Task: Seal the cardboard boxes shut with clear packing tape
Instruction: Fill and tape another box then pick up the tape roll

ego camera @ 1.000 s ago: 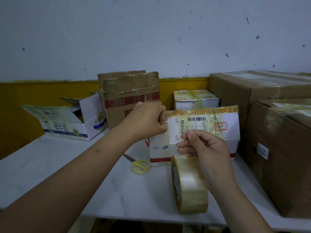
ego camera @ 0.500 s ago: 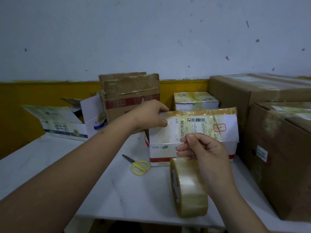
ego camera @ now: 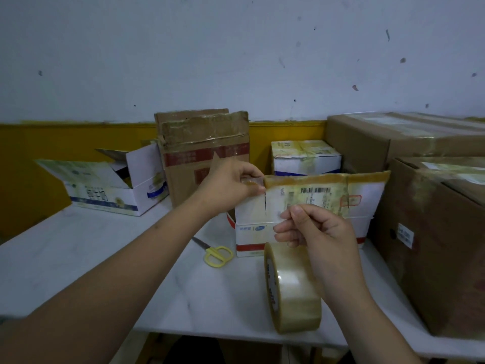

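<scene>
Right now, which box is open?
The white box at far left: its flaps stick up and you see inside. The other boxes look shut or taped.

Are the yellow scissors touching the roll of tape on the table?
Apart. The head view shows bare white table between the scissors and the tape roll.
</scene>
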The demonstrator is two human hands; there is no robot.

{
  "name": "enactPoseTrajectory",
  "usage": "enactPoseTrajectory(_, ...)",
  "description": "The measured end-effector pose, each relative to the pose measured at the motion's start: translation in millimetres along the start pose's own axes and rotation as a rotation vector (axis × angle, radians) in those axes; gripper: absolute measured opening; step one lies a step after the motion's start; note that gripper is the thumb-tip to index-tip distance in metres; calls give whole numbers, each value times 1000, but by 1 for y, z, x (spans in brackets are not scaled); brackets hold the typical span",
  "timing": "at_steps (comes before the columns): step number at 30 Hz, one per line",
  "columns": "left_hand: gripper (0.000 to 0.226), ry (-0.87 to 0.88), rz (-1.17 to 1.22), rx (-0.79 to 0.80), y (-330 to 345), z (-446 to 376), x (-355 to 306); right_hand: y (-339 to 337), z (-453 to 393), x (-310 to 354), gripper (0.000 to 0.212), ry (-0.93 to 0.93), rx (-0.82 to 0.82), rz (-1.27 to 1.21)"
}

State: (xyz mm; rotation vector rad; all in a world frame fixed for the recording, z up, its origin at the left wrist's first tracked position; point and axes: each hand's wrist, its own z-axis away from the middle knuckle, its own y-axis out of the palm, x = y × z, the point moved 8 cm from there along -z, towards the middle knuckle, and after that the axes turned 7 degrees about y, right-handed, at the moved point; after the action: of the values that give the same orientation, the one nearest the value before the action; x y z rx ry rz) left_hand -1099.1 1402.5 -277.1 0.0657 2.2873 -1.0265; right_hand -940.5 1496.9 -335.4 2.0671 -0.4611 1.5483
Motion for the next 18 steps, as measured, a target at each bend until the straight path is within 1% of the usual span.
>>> enactPoseTrajectory(2, 16, 87, 6, -34, 6, 19, -9, -5, 8, 3, 19, 4, -13, -8)
enactPoseTrajectory(4, 14, 214, 20, -41, 18, 44, -18, -13, 20, 8, 17, 7, -20, -22)
enactPoseTrajectory(8, 17, 481, -197, -106, 50, 90, -15, -27, 43, 20, 19, 36, -23, -7)
enactPoseTrajectory(9, 18, 517, -230, -83, 60, 98, -8, -29, 45, 22, 17, 50, -20, 14)
enactPoseTrajectory(10, 20, 521, -243, -21, 72, 103, 1, -30, 45, 22, 17, 68, -13, 37)
enactPoseTrajectory(12, 34, 462, -274, 140, 93, 111, 20, -30, 41, 18, 16, 117, 1, 68)
enactPoseTrajectory(13, 42, 430, -286, 197, 99, 114, 28, -31, 38, 14, 17, 147, -3, 73)
enactPoseTrajectory(14, 45, 409, -279, 214, 101, 114, 31, -31, 35, 9, 17, 181, -10, 65)
enactPoseTrajectory(15, 42, 398, -250, 186, 99, 113, 31, -31, 31, 2, 18, 214, -19, 44)
enactPoseTrajectory(16, 37, 386, -207, 125, 94, 109, 29, -29, 27, -4, 19, 247, -25, 15)
enactPoseTrajectory(18, 31, 312, -163, -30, 81, 97, 30, -23, 18, -16, 20, 298, -22, -29)
